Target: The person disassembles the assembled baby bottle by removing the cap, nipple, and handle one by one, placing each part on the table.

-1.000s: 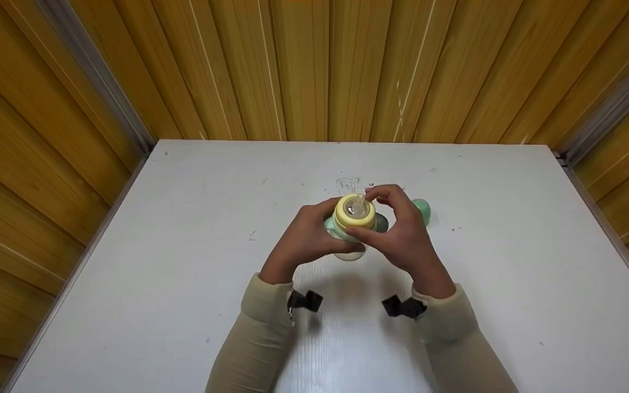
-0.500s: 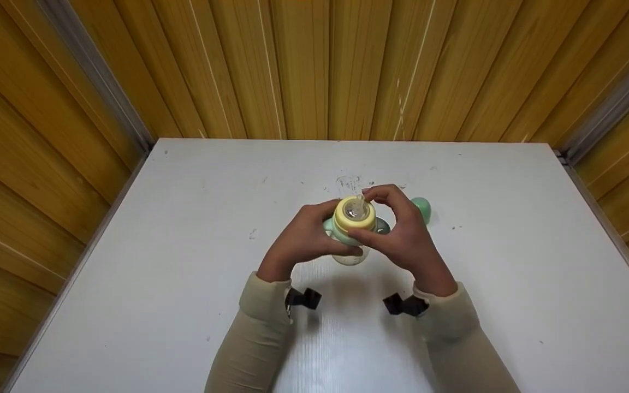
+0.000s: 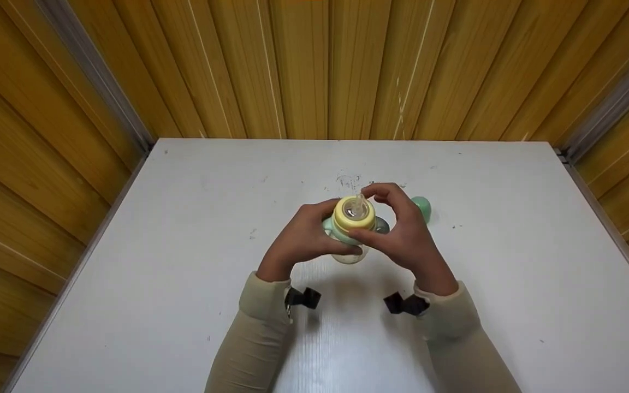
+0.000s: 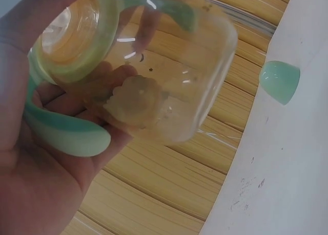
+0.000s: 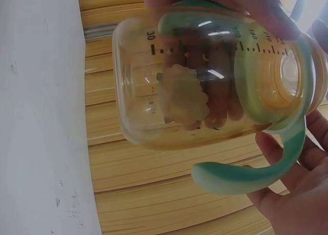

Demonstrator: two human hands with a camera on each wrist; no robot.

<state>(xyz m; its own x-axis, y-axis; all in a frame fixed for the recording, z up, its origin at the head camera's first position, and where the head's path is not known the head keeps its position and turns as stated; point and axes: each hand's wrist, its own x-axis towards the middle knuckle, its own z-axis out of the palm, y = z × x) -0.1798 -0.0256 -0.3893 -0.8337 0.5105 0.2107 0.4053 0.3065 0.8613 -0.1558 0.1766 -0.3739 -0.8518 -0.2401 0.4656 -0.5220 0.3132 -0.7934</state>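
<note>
A clear baby bottle (image 5: 138, 86) is held up above the table between both hands, tilted with its teat (image 3: 357, 204) facing the head camera. It has a yellow collar (image 3: 354, 222) and green side handles (image 4: 77, 135); measuring marks show on its wall in the right wrist view. My left hand (image 3: 309, 232) grips the bottle around its upper part, one handle lying against the palm. On the other side, my right hand (image 3: 406, 236) holds the yellow collar, thumb at the near side and index finger at the far side by the teat. Some fingertips are hidden behind the bottle.
A green domed cap (image 3: 421, 209) stands on the white table (image 3: 183, 262), beyond my right hand. Dark scuff marks (image 3: 348, 180) lie on the surface behind the bottle. Yellow wood-look panels (image 3: 303, 71) wall in the table's back and sides.
Over the last second the bottle has tilted and moved very slightly toward the body. Both hands keep the same grip, and the cap stays where it was.
</note>
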